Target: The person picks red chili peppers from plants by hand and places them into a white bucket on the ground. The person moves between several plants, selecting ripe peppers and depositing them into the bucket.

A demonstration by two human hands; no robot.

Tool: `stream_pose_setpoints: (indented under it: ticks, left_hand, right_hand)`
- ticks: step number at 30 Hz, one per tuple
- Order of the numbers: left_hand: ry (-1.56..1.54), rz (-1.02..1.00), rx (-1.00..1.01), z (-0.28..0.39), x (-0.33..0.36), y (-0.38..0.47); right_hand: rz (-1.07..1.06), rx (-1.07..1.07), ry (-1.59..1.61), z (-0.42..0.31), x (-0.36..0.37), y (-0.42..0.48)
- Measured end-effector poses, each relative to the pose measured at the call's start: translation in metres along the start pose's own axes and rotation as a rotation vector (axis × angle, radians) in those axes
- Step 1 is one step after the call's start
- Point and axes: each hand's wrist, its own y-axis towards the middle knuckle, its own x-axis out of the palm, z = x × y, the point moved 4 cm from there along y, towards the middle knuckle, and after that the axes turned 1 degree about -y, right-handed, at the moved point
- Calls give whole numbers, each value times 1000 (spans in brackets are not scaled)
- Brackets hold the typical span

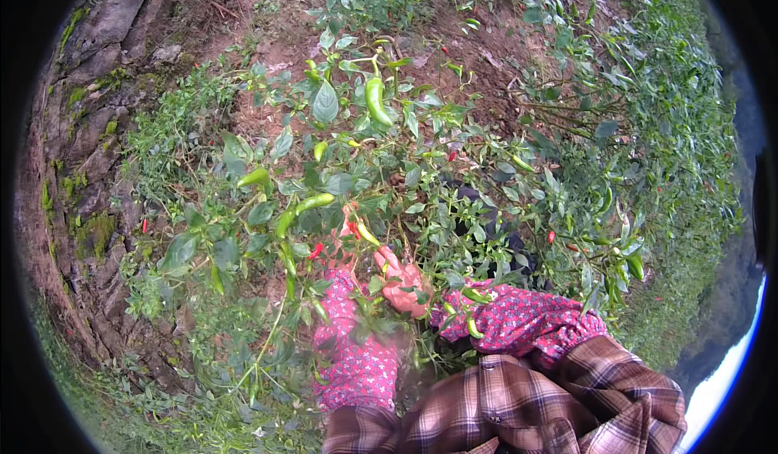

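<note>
Both my hands reach low into a chili pepper plant (413,180). My left hand (341,244) is mostly hidden behind leaves and stems, its fingers beside a red chili (353,228). Another red chili (316,251) hangs just left of it. My right hand (404,281) is close by, its fingertips at the lower end of a yellow-green chili (367,234); whether it grips the fruit or a stem is unclear. Large green chilies (307,205) hang up and left of my hands. A bigger green chili (377,101) hangs farther off among the upper leaves.
Pink floral sleeve covers (358,357) cover my forearms, over a brown plaid shirt (523,393). A mossy rock face (100,150) runs along the left. Bare reddish soil (486,71) shows beyond the plant. More pepper plants (662,119) grow densely on the right.
</note>
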Motion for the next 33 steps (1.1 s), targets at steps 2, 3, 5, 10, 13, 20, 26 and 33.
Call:
stream_pose_setpoints:
  ticks: [2,3,5,10,13,20,26,33]
  left_hand:
    - [-2,5,0,-1,2,0]
    - [-2,10,5,0,2,-2]
    - [-4,21,12,2,3,-5]
    - [-10,39,32,3,9,-10]
    - [-14,64,52,3,14,-14]
    - [249,450,240,24,12,-58]
    - [-203,-153,-5,47,37,-85]
    - [-461,-107,-115,46,74,-59]
  right_hand:
    - [-43,-47,-77,-5,0,1]
    - [-64,-78,-222,-5,1,1]
    - [-62,-162,-778,-7,2,1]
    - [-88,-274,-1881,-21,25,5]
    - [-137,-317,-2240,-25,32,6]
    - [-341,-212,-2434,-36,68,4]
    - [-142,-421,-2307,-10,21,3]
    - [20,7,-1187,11,-36,10]
